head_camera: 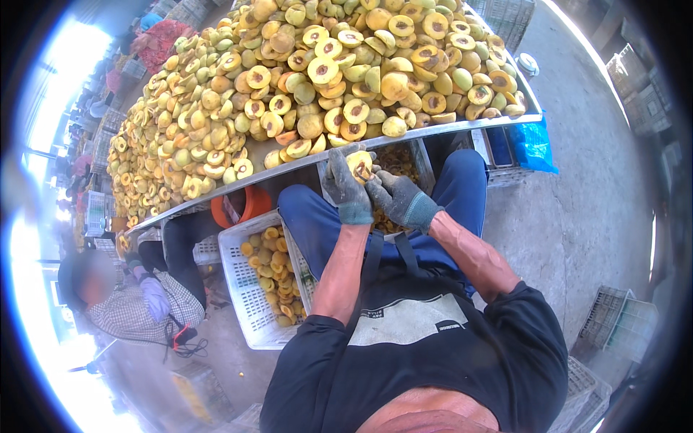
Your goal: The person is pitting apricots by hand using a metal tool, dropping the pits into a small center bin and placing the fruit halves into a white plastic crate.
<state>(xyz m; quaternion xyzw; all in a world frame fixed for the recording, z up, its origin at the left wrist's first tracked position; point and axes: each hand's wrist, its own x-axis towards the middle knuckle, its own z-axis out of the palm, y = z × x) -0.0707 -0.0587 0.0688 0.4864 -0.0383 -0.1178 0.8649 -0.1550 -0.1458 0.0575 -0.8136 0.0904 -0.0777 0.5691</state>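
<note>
My left hand (347, 184), in a grey and teal work glove, holds a halved yellow stone fruit (360, 165), cut face up, with a brown middle. My right hand (399, 196), in a matching glove, has its fingertips at the fruit's right lower edge; its fingers are bent, and whether they grip a small tool cannot be told. Both hands are over my lap, at the near metal edge of a table (449, 129). A large heap of halved yellow-green fruit (325, 70) covers the tabletop. Below the hands, between my knees, a container holds brownish fruit pieces (398, 159).
A white plastic crate (254, 319) of fruit halves stands left of my leg, near an orange bucket (254, 205). A co-worker (146, 303) sits farther left. A blue plastic bag (530, 145) hangs at the table's right corner. Crates (617, 319) stand on the floor at right.
</note>
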